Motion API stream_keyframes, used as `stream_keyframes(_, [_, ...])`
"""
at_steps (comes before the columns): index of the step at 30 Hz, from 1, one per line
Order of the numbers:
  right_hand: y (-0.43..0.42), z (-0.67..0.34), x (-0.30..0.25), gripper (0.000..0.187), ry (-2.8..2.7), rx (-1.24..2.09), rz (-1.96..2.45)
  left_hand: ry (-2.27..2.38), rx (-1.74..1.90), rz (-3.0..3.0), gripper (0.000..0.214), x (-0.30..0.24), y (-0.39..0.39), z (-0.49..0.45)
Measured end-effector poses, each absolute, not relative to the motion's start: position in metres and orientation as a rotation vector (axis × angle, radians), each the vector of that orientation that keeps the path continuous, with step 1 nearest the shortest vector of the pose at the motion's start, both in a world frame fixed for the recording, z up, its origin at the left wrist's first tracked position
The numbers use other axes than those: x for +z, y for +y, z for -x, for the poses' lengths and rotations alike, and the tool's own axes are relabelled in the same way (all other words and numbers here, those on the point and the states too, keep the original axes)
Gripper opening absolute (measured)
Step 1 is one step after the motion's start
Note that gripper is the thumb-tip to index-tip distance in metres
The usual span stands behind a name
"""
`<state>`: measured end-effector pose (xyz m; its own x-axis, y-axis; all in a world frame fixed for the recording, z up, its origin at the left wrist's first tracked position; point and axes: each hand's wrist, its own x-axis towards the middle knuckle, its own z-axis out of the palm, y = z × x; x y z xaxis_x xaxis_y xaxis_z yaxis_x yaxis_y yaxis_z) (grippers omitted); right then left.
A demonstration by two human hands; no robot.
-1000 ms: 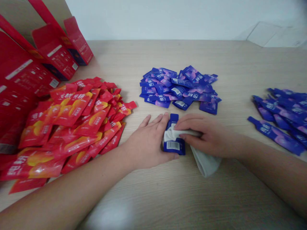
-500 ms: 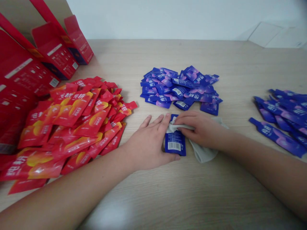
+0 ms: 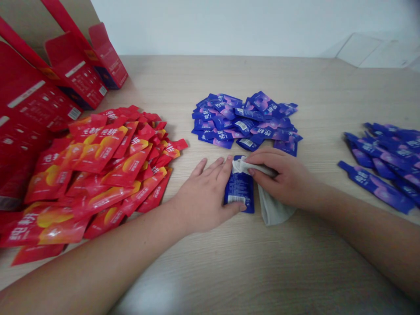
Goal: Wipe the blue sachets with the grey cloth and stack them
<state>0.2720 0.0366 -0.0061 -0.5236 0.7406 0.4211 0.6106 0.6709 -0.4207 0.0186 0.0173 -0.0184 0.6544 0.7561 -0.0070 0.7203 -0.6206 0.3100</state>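
Note:
A blue sachet [image 3: 241, 188] lies flat on the table, its barcode side up. My left hand [image 3: 206, 194] rests beside it with fingers stretched out, the thumb lying on the sachet's lower part and the index finger along its left edge. Pinched in my right hand [image 3: 278, 175] is a pale cloth [image 3: 274, 208], pressed against the sachet's upper end. The cloth's loose part trails onto the table to the right of the sachet.
Red sachets [image 3: 111, 157] form a big heap on the left, before several red cartons [image 3: 75, 70]. Blue sachets [image 3: 226, 118] lie piled at the back middle. Another blue pile [image 3: 387, 148] sits at the right. A white wall [image 3: 229, 26] borders the wooden table [image 3: 229, 271] behind.
My right hand has slid slightly right and upward with the cloth along the sachet's top. My left thumb has moved up onto the sachet over its barcode. The piles look unchanged.

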Motion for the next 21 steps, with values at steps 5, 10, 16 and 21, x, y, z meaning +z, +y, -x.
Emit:
stream_keyframes(5, [0.022,-0.262,0.004,0.022,-2.533,0.646,0.783,1.191,0.231,-2.524,0.113,-0.019,0.018,-0.018])
stream_keyframes(10, [0.032,-0.26,-0.003,0.02,-2.616,0.577,0.798,1.193,0.231,-2.505,0.117,-0.017,0.019,-0.019])
stream_keyframes(16, [0.064,-0.277,-0.023,0.022,-2.442,0.217,1.143,1.17,0.176,-2.56,0.117,-0.016,0.017,-0.019])
stream_keyframes(21, [0.068,-0.283,-0.029,0.023,-2.297,0.178,1.291,0.958,0.159,-2.735,0.094,-0.011,0.01,-0.019])
